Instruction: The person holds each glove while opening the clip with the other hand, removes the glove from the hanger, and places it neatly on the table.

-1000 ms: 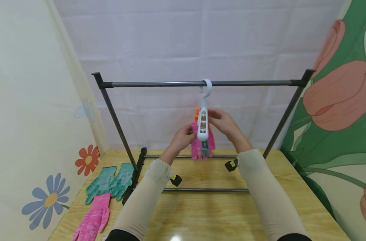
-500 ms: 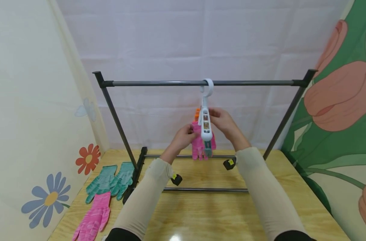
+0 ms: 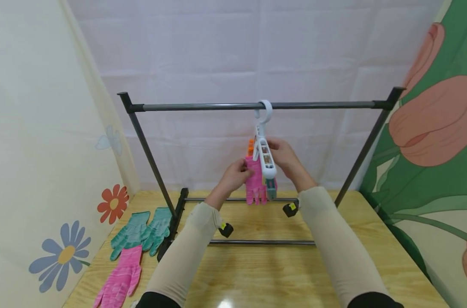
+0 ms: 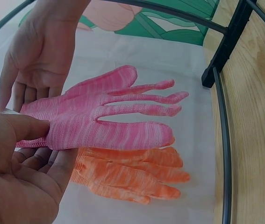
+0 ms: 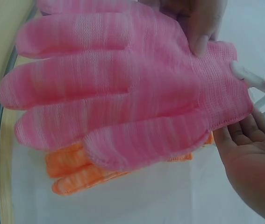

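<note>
In the head view we see the left hand pinching the side of a pink glove, which hangs upright, fingers down, above the table's far edge; the right hand is at the other side, beside a white hanger hooked over the top bar of a black rack; an orange glove shows behind the pink one; something teal sits at the hanger's near end (too small for us to make out). Along the table's left edge we find two teal gloves side by side, with a second pink glove touching them and reaching toward the near left corner.

In the left wrist view we see the left thumb lying on the pink glove with the fingers beneath it, so the hand holds the fabric between them; the right hand is beyond the cuff, its fingers bent; the orange glove hangs behind.

In the right wrist view we see the right hand pinching a white clip of the hanger at the cuff, thumb on the clip and fingers curled on the cuff's other side; the left thumb presses the glove near its cuff.
</note>
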